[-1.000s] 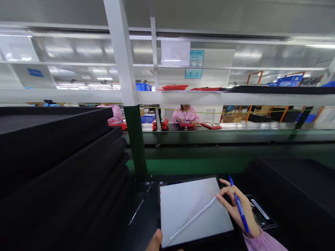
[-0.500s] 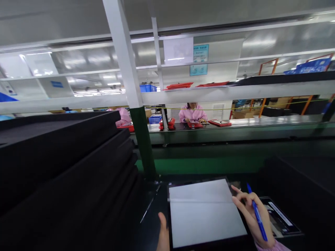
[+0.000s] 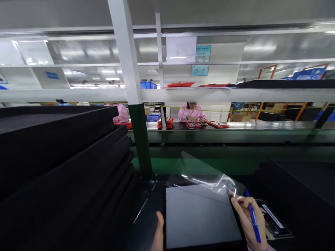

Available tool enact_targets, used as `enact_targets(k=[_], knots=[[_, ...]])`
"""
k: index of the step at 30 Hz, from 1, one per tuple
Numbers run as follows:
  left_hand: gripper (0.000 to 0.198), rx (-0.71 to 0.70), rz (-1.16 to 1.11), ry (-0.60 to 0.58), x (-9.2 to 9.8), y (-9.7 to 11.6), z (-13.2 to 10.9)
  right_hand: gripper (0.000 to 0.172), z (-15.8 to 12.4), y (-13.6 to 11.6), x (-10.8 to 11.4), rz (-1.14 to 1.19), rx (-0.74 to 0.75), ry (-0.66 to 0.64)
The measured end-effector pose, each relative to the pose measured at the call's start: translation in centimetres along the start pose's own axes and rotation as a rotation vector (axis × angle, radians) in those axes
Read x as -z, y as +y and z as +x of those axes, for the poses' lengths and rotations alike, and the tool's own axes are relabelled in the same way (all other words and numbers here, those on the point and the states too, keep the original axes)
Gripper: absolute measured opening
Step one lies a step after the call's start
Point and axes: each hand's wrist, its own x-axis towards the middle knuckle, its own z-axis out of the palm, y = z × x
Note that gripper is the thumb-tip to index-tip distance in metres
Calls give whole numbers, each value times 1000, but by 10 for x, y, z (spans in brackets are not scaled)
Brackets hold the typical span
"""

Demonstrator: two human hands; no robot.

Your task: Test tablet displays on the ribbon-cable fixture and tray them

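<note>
A flat display panel (image 3: pixel 201 219) with a grey-white face and dark borders lies in front of me. My left hand (image 3: pixel 158 233) is at its left edge, thumb upright along the border; its other fingers are hidden beneath. At the upper right corner, my right hand (image 3: pixel 250 216) pinches a clear plastic film (image 3: pixel 204 170), which is curled up off the panel's far side and catches the light. A blue pen (image 3: pixel 253 218) is tucked in the same hand, slanting across the fingers.
Black trays (image 3: pixel 65 167) are stacked high at the left, and a dark block-like shape (image 3: pixel 300 188) stands at the right. Beside my right hand lies a dark panel with a white label strip (image 3: pixel 273 216). Across the bench, a person in pink (image 3: pixel 192 113) handles red-edged items.
The clear film, flat over the panel before, is now lifted and bent upward by my right hand. The view has levelled slightly; my left hand keeps its place at the edge.
</note>
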Motion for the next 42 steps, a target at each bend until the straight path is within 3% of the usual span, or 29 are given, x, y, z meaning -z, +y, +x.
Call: enact_targets(k=[4, 9, 12, 17, 20, 24, 28, 31, 34, 37, 40, 42], knots=[[93, 36, -33, -63, -24, 4, -8, 52, 0, 6, 0, 44, -73, 22], [95, -31, -10, 135, -58, 10, -16, 54, -2, 9, -2, 128, -151, 72], [95, -22, 9, 164, -62, 13, -16, 53, -2, 8, -4, 172, -185, 72], [94, -36, 9, 115, -58, 14, -15, 48, 3, 9, -1, 220, -219, 31], [91, -45, -7, 158, -60, 15, -16, 46, 9, 4, 8, 166, -137, 81], [90, -50, -11, 227, -63, 13, -18, 37, 7, -9, 9, -184, 167, 110], [86, -85, -16, 276, -66, 8, -20, 18, -16, -11, -26, -676, 609, -18], [77, -116, -51, 320, -63, 6, -23, 12, -44, -3, -62, -856, 716, -238], [73, -157, -96, 361, -56, 5, -22, 14, -72, 7, -79, -844, 778, -583], [70, -204, -115, 356, -53, 6, -21, 21, -84, 15, -70, -669, 821, -756], [73, -170, -123, 388, -58, 8, -22, 26, -71, 14, -44, -619, 761, -710], [74, -149, -107, 414, -64, 10, -24, 24, -54, 7, -26, -639, 725, -611]])
